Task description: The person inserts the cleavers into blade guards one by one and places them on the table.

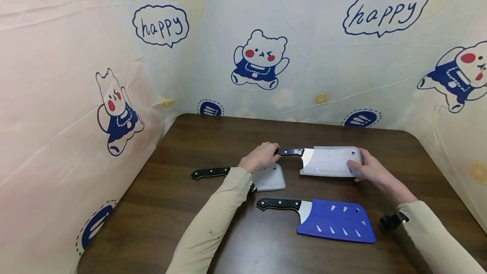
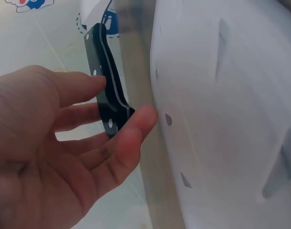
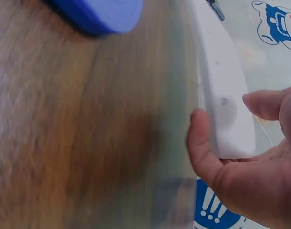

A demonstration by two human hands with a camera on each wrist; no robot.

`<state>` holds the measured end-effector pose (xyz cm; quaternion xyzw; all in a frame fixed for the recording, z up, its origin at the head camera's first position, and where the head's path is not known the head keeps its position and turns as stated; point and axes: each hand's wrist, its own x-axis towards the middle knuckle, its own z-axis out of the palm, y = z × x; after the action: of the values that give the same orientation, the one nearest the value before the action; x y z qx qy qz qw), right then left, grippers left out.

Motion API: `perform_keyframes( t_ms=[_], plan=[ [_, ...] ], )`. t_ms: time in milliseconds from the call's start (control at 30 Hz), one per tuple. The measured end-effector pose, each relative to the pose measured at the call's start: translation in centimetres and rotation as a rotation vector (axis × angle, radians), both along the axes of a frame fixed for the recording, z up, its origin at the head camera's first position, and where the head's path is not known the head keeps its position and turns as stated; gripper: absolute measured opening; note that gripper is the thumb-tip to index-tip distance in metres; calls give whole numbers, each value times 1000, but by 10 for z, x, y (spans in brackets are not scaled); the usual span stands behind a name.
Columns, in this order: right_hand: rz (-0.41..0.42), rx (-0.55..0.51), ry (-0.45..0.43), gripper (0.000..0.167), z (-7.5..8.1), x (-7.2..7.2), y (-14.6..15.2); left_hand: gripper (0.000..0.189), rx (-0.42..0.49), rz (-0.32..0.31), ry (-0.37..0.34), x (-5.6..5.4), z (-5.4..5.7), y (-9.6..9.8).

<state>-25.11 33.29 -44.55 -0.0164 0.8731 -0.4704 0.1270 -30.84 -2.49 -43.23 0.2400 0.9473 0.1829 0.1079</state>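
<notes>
A cleaver in a white blade cover (image 1: pixel 330 162) lies crosswise between my hands in the head view. My left hand (image 1: pixel 261 156) has its black handle (image 2: pixel 105 78) pinched between thumb and fingers at the left end. On the right, my right hand (image 1: pixel 374 173) grips the outer end of the cover, its thumb on one face and fingers curled around the other side, as the right wrist view shows. A second white-covered cleaver (image 1: pixel 271 179) rests on the table, partly hidden beneath my left forearm.
Nearer on the brown wooden table (image 1: pixel 152 223) is a cleaver in a blue cover (image 1: pixel 336 222), its handle pointing left. Behind the table hangs a pale cloth (image 1: pixel 304 75) printed with cartoon bears. A black strapped device (image 1: pixel 393 220) sits at my right wrist.
</notes>
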Motion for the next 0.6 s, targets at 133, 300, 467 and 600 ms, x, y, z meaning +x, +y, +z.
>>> perform_keyframes(
  t_ms=[133,300,467,600],
  plan=[
    [19,106,13,79,0,4,9,40,-4,-10,-4,2,1,1],
    [43,246,36,67,-2,13,23,39,17,-28,-35,3,4,-4],
    [88,364,112,49,2,22,27,35,45,-44,-42,4,12,-19],
    [120,416,169,40,9,26,26,33,38,-53,-10,5,23,-33]
  ],
)
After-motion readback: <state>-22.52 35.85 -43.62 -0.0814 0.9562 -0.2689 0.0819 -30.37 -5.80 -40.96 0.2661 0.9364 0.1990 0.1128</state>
